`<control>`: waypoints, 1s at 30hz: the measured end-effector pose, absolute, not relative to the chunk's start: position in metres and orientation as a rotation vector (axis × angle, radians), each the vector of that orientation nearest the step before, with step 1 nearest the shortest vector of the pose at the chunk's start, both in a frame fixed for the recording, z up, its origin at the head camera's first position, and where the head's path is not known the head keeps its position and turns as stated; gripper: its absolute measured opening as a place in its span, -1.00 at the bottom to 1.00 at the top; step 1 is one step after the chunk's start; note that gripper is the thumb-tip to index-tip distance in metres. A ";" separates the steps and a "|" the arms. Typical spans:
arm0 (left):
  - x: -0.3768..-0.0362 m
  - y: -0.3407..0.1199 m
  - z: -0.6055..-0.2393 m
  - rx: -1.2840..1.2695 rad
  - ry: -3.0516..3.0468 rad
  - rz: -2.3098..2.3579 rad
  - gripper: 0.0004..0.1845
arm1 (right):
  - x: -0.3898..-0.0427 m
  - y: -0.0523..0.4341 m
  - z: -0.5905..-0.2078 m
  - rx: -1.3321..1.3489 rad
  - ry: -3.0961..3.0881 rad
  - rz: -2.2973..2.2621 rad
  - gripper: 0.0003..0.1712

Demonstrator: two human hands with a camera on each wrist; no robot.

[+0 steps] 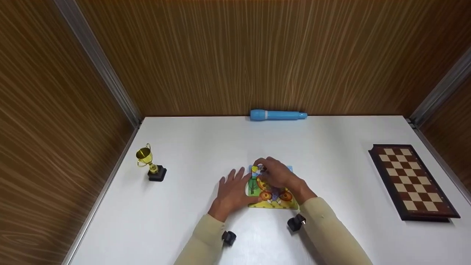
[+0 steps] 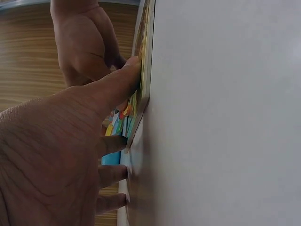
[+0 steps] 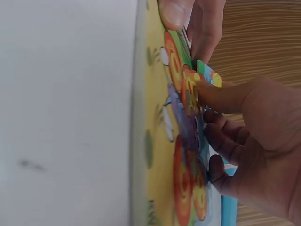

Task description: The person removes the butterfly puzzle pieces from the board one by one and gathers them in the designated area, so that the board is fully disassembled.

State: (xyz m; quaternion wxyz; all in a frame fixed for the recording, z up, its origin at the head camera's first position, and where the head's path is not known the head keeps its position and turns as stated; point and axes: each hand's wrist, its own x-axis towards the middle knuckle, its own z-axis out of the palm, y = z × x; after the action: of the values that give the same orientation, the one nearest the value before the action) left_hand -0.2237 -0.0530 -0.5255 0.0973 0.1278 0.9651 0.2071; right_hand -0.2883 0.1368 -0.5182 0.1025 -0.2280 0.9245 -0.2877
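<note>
A colourful jigsaw puzzle board [image 1: 274, 203] with a yellow lower border lies on the white table. My left hand [image 1: 232, 191] is spread along its left side, with the thumb [image 2: 120, 80] on the board's face and the other fingers reaching past the edge. Over the upper part of the board, my right hand [image 1: 278, 173] pinches a puzzle piece [image 3: 207, 73] with a yellow figure on blue. In the right wrist view this piece stands up from the board's surface near the thumb; the fingers partly hide it.
A blue microphone-shaped object [image 1: 278, 115] lies at the back by the wood-grain wall. A gold trophy cup [image 1: 144, 156] on a black base stands at the left. To the right is a brown chessboard [image 1: 414, 180].
</note>
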 end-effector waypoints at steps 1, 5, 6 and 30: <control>-0.224 -0.053 -0.525 0.377 2.855 0.611 0.00 | -0.288 0.138 -0.519 -0.670 2.740 -0.882 -0.60; -0.224 -0.051 -0.525 0.380 2.852 0.597 -0.01 | -0.288 0.142 -0.523 -0.630 2.737 -1.022 -0.67; -0.224 -0.052 -0.526 0.380 2.852 0.585 -0.01 | -0.288 0.144 -0.523 -0.615 2.728 -1.051 -0.68; -0.223 -0.053 -0.527 0.381 2.847 0.610 -0.02 | -0.274 0.192 -0.514 -0.307 2.698 -1.420 -0.75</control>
State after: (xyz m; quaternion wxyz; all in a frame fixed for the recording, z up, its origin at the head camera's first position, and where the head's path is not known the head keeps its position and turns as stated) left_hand -0.2227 -0.0526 -0.5267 0.1021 0.1291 0.9644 0.2068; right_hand -0.2741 0.1916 -0.5142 0.0384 -0.1001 0.8798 -0.4630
